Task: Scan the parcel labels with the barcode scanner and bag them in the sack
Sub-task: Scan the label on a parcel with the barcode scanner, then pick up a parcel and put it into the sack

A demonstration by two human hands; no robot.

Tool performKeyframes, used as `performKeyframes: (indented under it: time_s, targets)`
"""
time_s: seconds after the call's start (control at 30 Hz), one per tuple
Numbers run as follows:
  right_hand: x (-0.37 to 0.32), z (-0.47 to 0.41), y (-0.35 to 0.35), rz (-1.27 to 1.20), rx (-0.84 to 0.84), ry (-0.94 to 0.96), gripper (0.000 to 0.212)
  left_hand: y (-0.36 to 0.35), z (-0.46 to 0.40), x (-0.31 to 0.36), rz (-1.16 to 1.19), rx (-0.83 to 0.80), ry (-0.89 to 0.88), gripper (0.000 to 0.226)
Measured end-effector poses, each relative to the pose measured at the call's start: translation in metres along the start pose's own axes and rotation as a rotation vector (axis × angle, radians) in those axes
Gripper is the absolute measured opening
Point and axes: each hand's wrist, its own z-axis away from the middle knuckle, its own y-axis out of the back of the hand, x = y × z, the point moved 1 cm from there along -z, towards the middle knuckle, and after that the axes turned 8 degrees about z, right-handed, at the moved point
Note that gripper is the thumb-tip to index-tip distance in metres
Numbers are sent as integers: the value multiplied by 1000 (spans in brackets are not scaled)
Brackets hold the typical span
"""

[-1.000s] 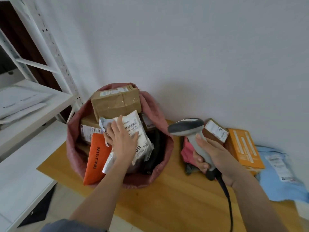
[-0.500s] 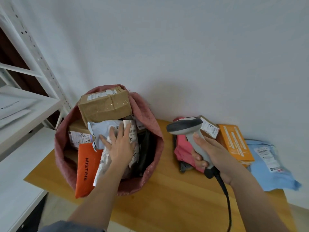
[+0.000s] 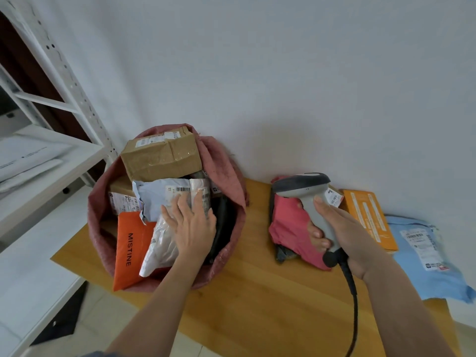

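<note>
Orange box (image 3: 368,219), blue mailer (image 3: 427,258), white shelf (image 3: 51,161)

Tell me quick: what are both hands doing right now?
Left hand: open, fingers flat, pressing the white mailer into the sack.
Right hand: gripping the barcode scanner.

"MISTINE" runs in black capitals down the orange mailer (image 3: 130,247) standing in the sack (image 3: 226,176). The other parcels' barcode labels are too small to read.
</note>
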Motion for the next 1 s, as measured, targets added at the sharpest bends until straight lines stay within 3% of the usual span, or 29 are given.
performKeyframes:
  time_s: [0.2,0.3,0.37,0.43,0.5,0.57,0.73,0.9,1.0]
  targets:
    - [6,-4,41,-9,2,-14,58,-5,1,53,185,136,-118,30]
    - [12,-5,68,-19,25,-34,58,-20,6,92,250,130,-263,27]
    - [19,-5,87,-51,38,-52,55,-36,12,116,315,29,-376,27]
    - [26,-4,107,-82,52,-75,51,-61,21,135,404,-193,-361,29]
    - [34,-4,127,-101,63,-103,50,-92,32,145,525,-448,-123,37]
    - [45,-4,147,-105,75,-138,52,-127,40,150,619,-619,264,48]
    - [79,-9,186,-110,116,-223,56,-194,46,153,1000,-724,1033,81]
    - [110,-9,206,-129,113,-275,61,-221,50,157,1078,-644,1250,82]
    - [117,-9,209,-123,105,-293,57,-220,55,162,930,-756,1271,70]
